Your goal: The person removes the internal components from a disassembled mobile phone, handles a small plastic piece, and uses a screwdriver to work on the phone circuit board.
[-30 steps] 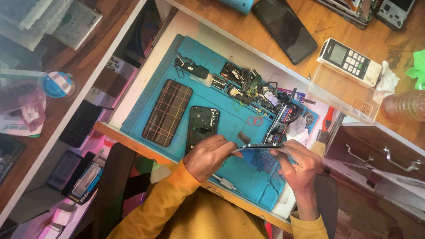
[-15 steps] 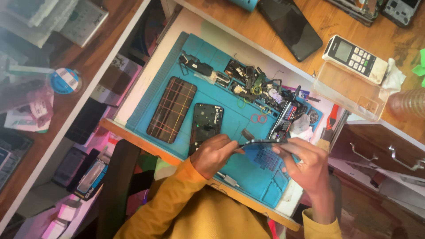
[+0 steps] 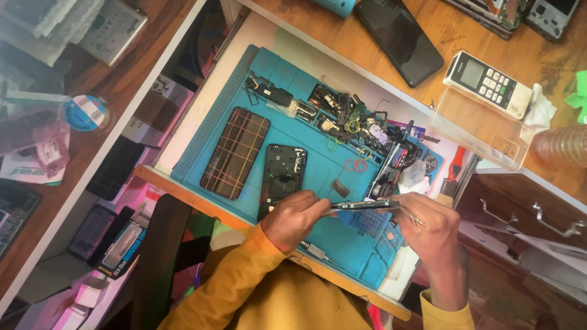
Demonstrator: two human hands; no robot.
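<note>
Desk [image 3: 367, 79] surface fills most of the frame, wood along the top and a pale section through the middle, with a blue work mat [image 3: 306, 153] lying tilted across the centre. A dark phone [image 3: 400, 38] rests face up at upper centre on the wood, well apart from the mat. To its right sits a white remote control [image 3: 488, 83], just beside a clear plastic box [image 3: 477, 127]. On the mat's left part lies a striped phone back cover [image 3: 236, 153], and just right of it an opened phone body [image 3: 284, 177], dark side up. A heap of small electronic parts [image 3: 348, 116] crowds the mat's upper right (too tangled to tell piece from piece).

Lower centre, both hands hold one thin phone frame [image 3: 362, 206] edge-on above the mat, near its bottom edge. The left hand [image 3: 296, 220] is curled closed, its fingers pinching the frame's left end. The right hand [image 3: 431, 229] is closed around the right end, fingers bent over it; whether it also grips a thin tool I cannot tell. Mustard-yellow sleeves [image 3: 244, 281] run from the wrists to the bottom of the frame. A small round tape roll [image 3: 85, 113] sits at the upper left on a wooden shelf.
</note>
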